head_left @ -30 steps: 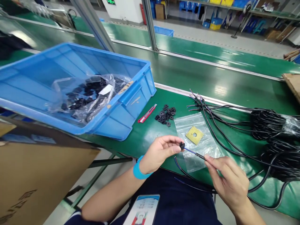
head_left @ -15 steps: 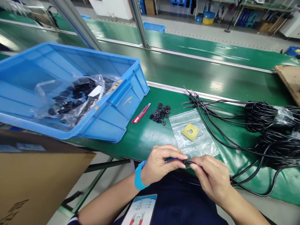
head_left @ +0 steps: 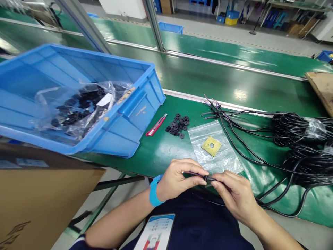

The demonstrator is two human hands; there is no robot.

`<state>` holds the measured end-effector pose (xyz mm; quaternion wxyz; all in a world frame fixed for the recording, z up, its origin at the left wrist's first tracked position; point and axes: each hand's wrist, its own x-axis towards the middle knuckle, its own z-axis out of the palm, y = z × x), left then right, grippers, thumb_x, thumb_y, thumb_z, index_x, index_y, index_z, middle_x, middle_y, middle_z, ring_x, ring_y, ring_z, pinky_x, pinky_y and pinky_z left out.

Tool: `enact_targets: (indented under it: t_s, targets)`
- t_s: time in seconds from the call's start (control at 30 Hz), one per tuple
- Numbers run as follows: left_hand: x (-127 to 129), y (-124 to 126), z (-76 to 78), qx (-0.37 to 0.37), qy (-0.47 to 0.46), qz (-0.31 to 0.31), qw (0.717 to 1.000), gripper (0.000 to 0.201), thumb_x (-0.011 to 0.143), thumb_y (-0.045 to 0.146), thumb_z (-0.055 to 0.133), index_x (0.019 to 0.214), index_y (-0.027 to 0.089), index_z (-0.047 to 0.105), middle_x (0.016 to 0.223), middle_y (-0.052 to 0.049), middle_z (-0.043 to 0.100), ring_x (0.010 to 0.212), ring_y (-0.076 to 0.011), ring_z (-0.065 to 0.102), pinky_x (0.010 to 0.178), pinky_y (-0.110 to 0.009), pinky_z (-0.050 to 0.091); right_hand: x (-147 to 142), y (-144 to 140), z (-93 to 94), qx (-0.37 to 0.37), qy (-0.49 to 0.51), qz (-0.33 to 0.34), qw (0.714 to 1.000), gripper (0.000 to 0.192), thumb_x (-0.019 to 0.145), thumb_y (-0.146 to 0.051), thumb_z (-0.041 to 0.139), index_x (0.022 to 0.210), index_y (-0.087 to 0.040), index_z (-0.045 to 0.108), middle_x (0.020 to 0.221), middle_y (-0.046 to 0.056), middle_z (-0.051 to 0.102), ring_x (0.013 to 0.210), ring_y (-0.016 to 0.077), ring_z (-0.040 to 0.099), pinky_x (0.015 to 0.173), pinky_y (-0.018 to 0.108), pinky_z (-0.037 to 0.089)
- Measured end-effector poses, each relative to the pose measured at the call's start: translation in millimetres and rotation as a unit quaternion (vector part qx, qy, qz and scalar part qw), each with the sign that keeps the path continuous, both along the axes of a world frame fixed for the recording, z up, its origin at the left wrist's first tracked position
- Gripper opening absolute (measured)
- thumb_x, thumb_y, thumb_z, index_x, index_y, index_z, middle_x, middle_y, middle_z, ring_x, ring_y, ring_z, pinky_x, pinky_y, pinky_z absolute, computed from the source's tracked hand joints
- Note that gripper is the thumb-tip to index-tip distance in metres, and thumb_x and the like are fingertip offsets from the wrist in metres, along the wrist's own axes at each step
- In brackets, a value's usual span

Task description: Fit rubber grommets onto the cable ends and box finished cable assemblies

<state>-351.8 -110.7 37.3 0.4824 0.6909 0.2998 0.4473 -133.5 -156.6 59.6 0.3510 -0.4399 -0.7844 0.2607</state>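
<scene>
Near the table's front edge, my left hand (head_left: 186,177) pinches a small black grommet (head_left: 206,178) between thumb and fingers. Thin wires run from it back under my left fingers. Close on the right, my right hand (head_left: 234,191) is closed on the black cable (head_left: 212,179) just beside the grommet. Just beyond my hands lies a clear zip bag (head_left: 229,161) with a yellow square pad (head_left: 211,146) with a round hole on it. A pile of small black rubber pieces (head_left: 178,125) sits to the left, beside a red utility knife (head_left: 156,125).
A big blue bin (head_left: 145,100) at the left holds a plastic bag of black parts (head_left: 83,104). Coiled black cables (head_left: 296,130) with stripped ends lie at the right. A cardboard box (head_left: 47,205) stands at the lower left; a metal post (head_left: 154,27) rises behind.
Both hands stay nearly in place on the grommet and cable, with small shifts of the fingers. The wires at my left hand lie at a slightly different angle.
</scene>
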Motion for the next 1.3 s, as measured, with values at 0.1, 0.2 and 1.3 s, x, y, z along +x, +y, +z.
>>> enact_targets:
  t_s: [0.1,0.2,1.3]
  targets:
    - [0,0,0.8,-0.016,0.006,-0.017,1.0,0.016,0.082,0.027,0.083,0.096,0.019,0.082,0.084,-0.007,0.079,0.072,-0.0141,0.074,0.069,-0.021,0.06,-4,0,0.6,-0.019,0.014,0.008,1.0,0.012,0.101,-0.018,0.055,0.101,-0.019,0.067,0.07,-0.003,0.062,0.058,0.0088,0.056,0.056,0.02,0.045]
    - [0,1,1.3,-0.036,0.015,-0.032,0.999,0.016,0.083,0.029,0.082,0.097,0.02,0.083,0.084,-0.008,0.08,0.071,-0.0155,0.075,0.069,-0.023,0.061,-8,2,1.1,-0.048,0.03,0.015,0.998,0.014,0.101,-0.018,0.054,0.095,-0.02,0.066,0.067,-0.003,0.06,0.056,0.0083,0.054,0.054,0.019,0.044]
    - [-58,42,-39.4,0.072,0.229,0.242,0.94,0.033,0.095,0.037,0.066,0.125,0.022,0.07,0.121,-0.01,0.065,0.102,-0.0205,0.067,0.096,-0.039,0.056,52,113,0.7,0.203,-0.254,-0.246,0.913,0.038,0.102,-0.026,0.044,0.136,-0.016,0.058,0.109,0.015,0.07,0.096,0.0264,0.065,0.087,0.042,0.052]
